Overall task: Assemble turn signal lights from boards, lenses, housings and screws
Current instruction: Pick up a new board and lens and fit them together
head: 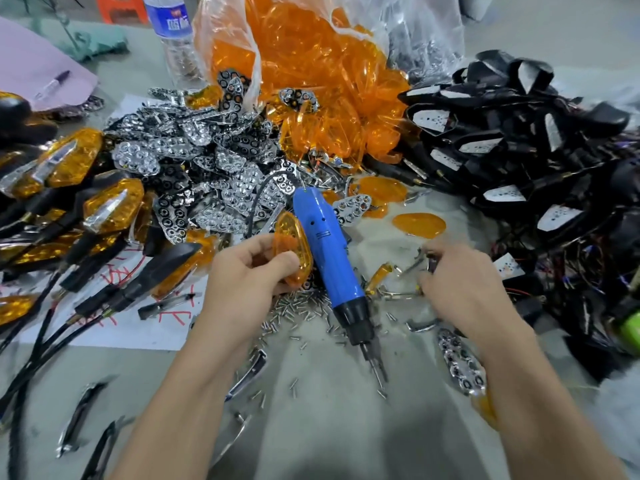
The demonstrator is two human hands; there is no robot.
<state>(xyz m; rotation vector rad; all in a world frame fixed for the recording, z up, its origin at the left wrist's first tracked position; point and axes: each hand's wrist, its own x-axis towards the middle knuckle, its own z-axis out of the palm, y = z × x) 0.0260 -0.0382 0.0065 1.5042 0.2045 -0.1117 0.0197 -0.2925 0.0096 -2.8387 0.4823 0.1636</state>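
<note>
Fingers (263,242) of the left hand (242,278) are curled round an orange lens (292,252), held just beside a blue screwdriver (329,258) laid lengthwise on the table (329,427), bit pointed at the person; the grip of the right hand (453,275), blurred among small parts (398,292), cannot be told.

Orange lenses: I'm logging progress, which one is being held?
The lens pinched by the left hand, beside the blue screwdriver; the others lie loose or bagged.
</note>
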